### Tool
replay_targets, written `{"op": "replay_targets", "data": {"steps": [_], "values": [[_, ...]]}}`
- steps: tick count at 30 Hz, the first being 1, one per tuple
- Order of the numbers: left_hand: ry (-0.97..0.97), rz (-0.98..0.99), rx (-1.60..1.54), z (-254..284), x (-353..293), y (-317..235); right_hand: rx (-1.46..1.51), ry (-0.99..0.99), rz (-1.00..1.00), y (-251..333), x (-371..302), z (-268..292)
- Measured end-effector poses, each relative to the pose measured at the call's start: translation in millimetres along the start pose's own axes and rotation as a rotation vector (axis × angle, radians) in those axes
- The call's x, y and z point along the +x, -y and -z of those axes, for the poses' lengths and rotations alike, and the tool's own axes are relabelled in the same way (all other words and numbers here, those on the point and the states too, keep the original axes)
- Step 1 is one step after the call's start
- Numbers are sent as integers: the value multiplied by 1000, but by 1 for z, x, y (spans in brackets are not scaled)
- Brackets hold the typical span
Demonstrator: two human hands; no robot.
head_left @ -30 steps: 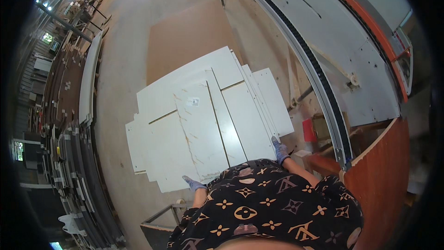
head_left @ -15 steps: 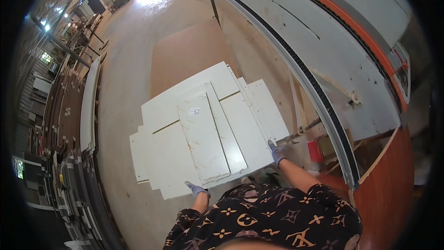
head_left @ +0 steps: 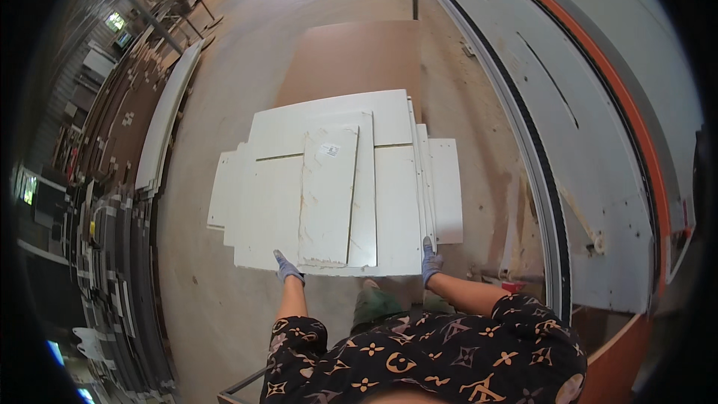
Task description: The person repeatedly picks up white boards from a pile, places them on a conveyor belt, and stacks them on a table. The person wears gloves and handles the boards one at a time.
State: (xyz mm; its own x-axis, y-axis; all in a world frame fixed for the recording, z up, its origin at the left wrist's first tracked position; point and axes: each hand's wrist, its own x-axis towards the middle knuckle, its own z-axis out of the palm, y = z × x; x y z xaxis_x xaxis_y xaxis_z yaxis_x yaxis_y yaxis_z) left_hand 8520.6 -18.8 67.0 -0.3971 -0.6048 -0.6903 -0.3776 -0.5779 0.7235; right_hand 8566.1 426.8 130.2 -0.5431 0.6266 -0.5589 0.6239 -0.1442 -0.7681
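A stack of white panels (head_left: 273, 198) of different sizes spans the space in front of me. On top lie narrow white boards, the uppermost (head_left: 326, 202) with a chipped edge and a small label. My left hand (head_left: 289, 268), in a grey-blue glove, is closed on the near edge of the stack, left of the narrow boards. At the near right corner my gloved right hand (head_left: 431, 262) grips the same stack. Both thumbs lie on top; the other fingers are mostly hidden beneath the panels.
Beyond the stack lies a large brown sheet (head_left: 351, 56). On the right runs a long grey machine (head_left: 591, 127) with an orange strip and a dark track along its edge. Dark and brown boards (head_left: 112, 157) are piled at the left. A reddish-brown curved panel (head_left: 617, 355) stands near right.
The stack and both hands have swung anticlockwise, so the panels now lie squarer before me. My view has turned too, and the machine sits farther right in it.
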Motion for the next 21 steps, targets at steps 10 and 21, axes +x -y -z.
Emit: {"op": "replay_targets", "data": {"steps": [10,21], "values": [[-134,-10,233,-117,91,-139,21,-117,-122,66,-22,-155],[82,-225,136,-139,187,-265,201,183,-330,138,-108,-416]]}}
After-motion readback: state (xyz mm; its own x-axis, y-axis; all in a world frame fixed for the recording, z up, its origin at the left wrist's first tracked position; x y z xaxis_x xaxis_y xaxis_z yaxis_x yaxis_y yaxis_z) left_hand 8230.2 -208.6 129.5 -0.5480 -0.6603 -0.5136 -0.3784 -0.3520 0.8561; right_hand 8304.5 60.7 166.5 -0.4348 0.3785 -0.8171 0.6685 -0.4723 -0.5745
